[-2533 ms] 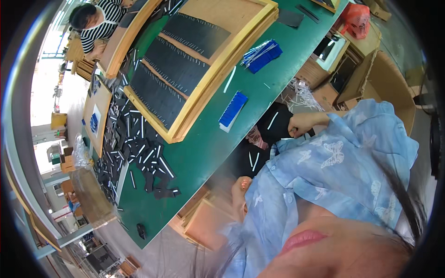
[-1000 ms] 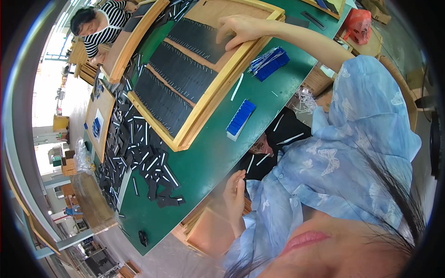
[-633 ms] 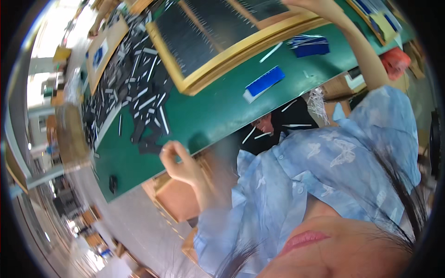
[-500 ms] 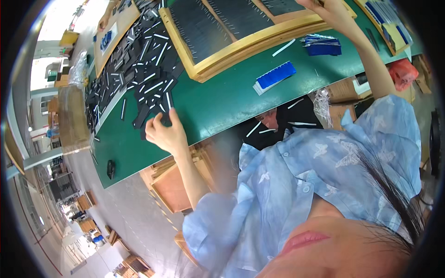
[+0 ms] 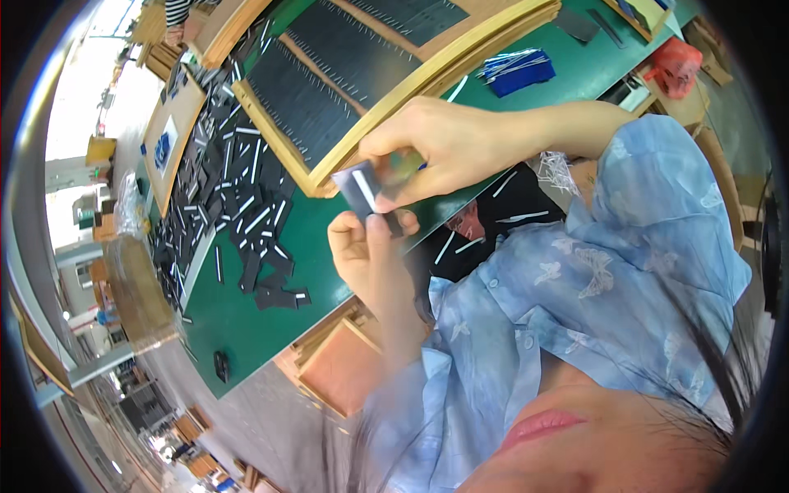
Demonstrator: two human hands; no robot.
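Observation:
My left hand [image 5: 362, 246] and my right hand [image 5: 444, 144] meet above the near edge of the green table [image 5: 238, 329]. Between them is a small black piece with a white stripe [image 5: 359, 187]. My left thumb and fingers pinch its lower end, and my right fingers close on its upper right side. Something blurred and shiny sits under my right fingertips; I cannot tell what it is. Just behind my hands lies a wooden-framed tray [image 5: 427, 78] lined with rows of black strips.
A heap of loose black pieces with white stripes [image 5: 238, 197] covers the table's left part. A blue bundle [image 5: 518, 70] lies by the tray, a red bag [image 5: 678, 66] at the far right. Wooden boxes [image 5: 337, 370] stand below the table edge. Another person [image 5: 185, 8] works at the top left.
My left hand has come back from the heap and my right hand from the tray. Both now meet in front of me on the black piece.

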